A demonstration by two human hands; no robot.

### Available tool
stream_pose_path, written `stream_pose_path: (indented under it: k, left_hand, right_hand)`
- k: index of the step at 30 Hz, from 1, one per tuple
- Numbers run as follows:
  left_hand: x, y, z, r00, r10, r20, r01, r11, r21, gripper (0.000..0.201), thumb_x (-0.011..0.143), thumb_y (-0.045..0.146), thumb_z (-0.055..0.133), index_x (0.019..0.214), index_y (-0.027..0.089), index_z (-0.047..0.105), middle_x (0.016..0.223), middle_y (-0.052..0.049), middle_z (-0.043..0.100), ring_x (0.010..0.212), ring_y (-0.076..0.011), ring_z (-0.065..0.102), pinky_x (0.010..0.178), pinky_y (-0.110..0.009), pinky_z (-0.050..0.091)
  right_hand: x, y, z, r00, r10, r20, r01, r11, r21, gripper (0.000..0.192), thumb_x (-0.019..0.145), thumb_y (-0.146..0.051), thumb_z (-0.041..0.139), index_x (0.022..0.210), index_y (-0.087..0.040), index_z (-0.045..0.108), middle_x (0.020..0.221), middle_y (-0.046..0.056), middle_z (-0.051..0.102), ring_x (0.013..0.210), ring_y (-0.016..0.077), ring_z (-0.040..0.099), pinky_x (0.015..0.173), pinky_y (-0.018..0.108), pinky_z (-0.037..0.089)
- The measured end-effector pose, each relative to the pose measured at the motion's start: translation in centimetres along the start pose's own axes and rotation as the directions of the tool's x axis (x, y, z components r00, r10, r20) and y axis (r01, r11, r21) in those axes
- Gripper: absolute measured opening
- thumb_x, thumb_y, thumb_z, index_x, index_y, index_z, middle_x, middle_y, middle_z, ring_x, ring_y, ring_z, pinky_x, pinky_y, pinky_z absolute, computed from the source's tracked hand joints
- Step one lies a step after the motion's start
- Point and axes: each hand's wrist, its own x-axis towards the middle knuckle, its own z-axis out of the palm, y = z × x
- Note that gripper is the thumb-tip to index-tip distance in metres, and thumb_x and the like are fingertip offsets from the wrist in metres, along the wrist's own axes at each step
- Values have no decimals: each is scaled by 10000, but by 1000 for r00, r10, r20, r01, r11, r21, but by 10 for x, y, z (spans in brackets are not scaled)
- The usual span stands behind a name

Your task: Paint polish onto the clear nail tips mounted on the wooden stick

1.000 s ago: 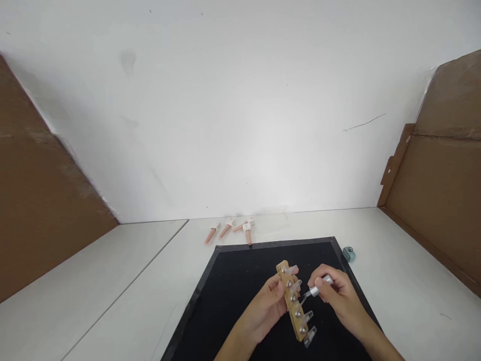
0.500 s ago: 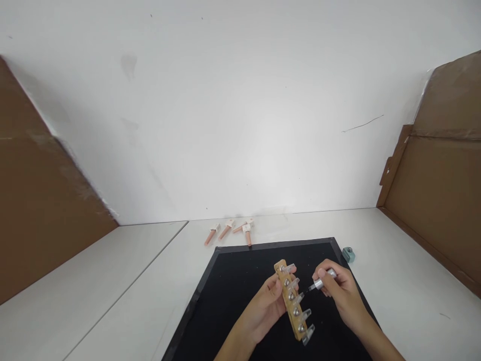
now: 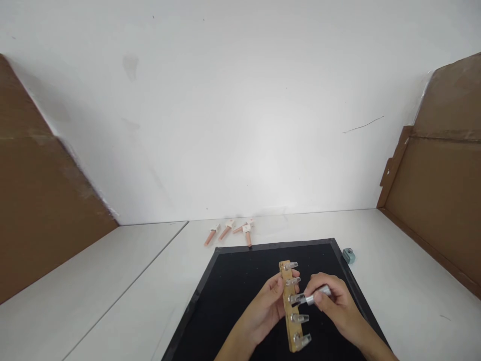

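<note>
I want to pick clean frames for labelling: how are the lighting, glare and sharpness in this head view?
Head view: soft, even light; a bright washed-out patch on the white wall; wide-angle bending at the edges; the wooden strip with clear nail tips and the silver brush cap in the right hand are small and slightly soft; left hand sharp enough.

Black mat lies open left of the hands; cardboard wall closes the right

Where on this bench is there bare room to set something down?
Bare white table left of the black mat, and more right of it beyond the small teal object. Mat's left half is free. Crowded: both hands at the wooden strip, and pink pieces behind the mat.
</note>
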Motion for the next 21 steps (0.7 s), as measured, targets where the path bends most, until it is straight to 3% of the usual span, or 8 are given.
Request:
stream_pose_path:
  k: [3, 10, 21]
  left_hand:
    - [1, 0, 1, 1000, 5, 1, -5, 1000, 11, 471, 466, 456, 869, 816, 162, 753, 620, 21, 687, 559, -84, 608, 578, -221, 449]
    - [-1, 1, 2, 1000, 6, 22, -6, 1000, 17, 474, 453, 469, 868, 789, 154, 753, 613, 21, 680, 542, -77, 602, 565, -212, 451]
    - [0, -2, -3, 997, 6, 83, -6, 1000, 4, 408, 557, 437, 839, 839, 158, 742, 666, 11, 677, 592, -92, 619, 614, -228, 463]
  right_hand:
    - [1, 0, 1, 1000, -9, 4, 9, 1000, 0, 281, 868, -465, 599, 758, -233, 712, 616, -4, 596, 540, 124, 480, 507, 225, 366]
    - [-1, 7, 0, 999, 1, -36, 0, 1000, 29, 324, 878, -501, 563, 750, -229, 684, 595, -28, 521, 476, 100, 369, 444, 213, 309]
    - [0, 1, 2, 996, 79, -39, -79, 997, 1, 354, 858, -509, 577, 709, -204, 679, 590, -13, 511, 477, 110, 369, 435, 225, 307]
